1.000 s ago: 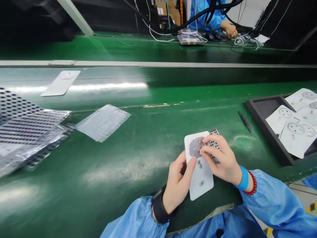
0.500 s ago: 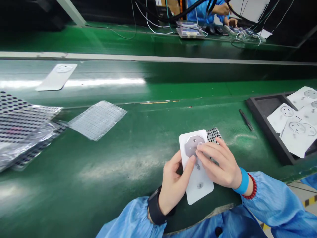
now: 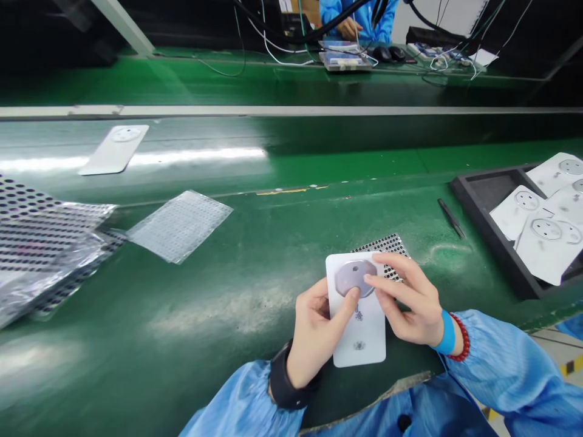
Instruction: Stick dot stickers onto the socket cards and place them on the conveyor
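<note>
My left hand (image 3: 319, 328) is closed on the left side of a white faceplate (image 3: 364, 334) with rounded corners, its thumb lying on the front. Near the top of the plate is a grey rounded recess (image 3: 348, 278) with a small dark hole; dark smudge-like marks show lower down. My right hand (image 3: 412, 297) is at the plate's upper right, fingers apart, with one fingertip on the recess edge and another by the corner. No object shows between these fingers. Behind the plate, partly covered, lies a sheet of small black dots (image 3: 394, 244) on the green bench.
A black tray (image 3: 494, 258) at right holds several white plates (image 3: 544, 255). Black tweezers (image 3: 450, 218) lie beside it. To the left are a translucent sheet (image 3: 182, 224), dotted sheets (image 3: 40, 237) and another white plate (image 3: 113, 149). A person (image 3: 357, 24) sits across the bench.
The plate has turned more upright and shifted slightly left. My right fingers have spread from a bunched position over the recess. The person across has moved left.
</note>
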Tool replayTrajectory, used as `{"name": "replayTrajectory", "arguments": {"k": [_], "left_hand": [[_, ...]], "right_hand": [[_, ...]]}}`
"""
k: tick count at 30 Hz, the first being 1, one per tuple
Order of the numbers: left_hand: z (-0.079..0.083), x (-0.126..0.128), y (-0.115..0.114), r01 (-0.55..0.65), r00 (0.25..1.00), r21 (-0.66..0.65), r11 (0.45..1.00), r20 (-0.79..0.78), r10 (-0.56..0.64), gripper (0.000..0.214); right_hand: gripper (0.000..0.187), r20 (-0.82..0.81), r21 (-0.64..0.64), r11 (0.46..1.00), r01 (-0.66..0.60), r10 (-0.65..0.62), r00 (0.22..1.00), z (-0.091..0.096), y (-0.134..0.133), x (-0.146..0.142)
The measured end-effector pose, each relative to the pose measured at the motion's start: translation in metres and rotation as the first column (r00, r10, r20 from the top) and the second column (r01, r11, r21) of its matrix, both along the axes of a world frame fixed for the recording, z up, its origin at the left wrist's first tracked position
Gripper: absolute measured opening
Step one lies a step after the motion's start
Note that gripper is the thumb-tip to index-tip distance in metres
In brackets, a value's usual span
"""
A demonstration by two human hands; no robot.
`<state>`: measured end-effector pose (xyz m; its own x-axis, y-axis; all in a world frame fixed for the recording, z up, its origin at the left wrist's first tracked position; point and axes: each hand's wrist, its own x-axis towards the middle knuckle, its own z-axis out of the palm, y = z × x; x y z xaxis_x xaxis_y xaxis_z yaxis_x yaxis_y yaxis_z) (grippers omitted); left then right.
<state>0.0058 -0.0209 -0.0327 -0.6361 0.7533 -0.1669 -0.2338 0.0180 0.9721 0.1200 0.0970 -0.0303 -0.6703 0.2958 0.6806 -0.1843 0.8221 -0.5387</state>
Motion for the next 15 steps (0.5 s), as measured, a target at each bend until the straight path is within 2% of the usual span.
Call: {"name": "replayTrajectory", "arguments": {"k": [3,5,9,11,15], "left_hand": [[0.0013,-0.0003,0.0003,0.018,0.999,0.003,1.0,-0.036,-0.018,0.019],[0.0019,-0.0004,0.0007,0.031,0.998,0.001,1.0,-0.051,-0.031,0.017],[0.0026,-0.0007,0.0006,0.092,0.995,-0.016,0.996,0.035,-0.091,0.022],[0.0029,-0.001,0.0005,0.129,0.988,-0.011,0.992,0.091,-0.127,0.024],[0.0029,-0.0021,0.0005,0.13,0.987,-0.011,0.991,0.098,-0.128,0.023]], "right_hand": [[0.041,0.025,-0.166,0.984,0.07,-0.067,0.997,-0.0013,-0.0015,0.001],[0.041,0.041,-0.305,0.95,0.063,-0.053,0.998,-0.002,-0.0015,0.0002],[0.038,0.037,-0.597,0.801,-0.05,0.09,0.995,-0.0018,-0.0011,-0.0036],[0.038,0.011,-0.658,0.749,-0.079,0.115,0.993,-0.0012,-0.0016,-0.0047],[0.037,-0.009,-0.684,0.724,-0.089,0.113,0.994,-0.0017,-0.0032,-0.0036]]}}
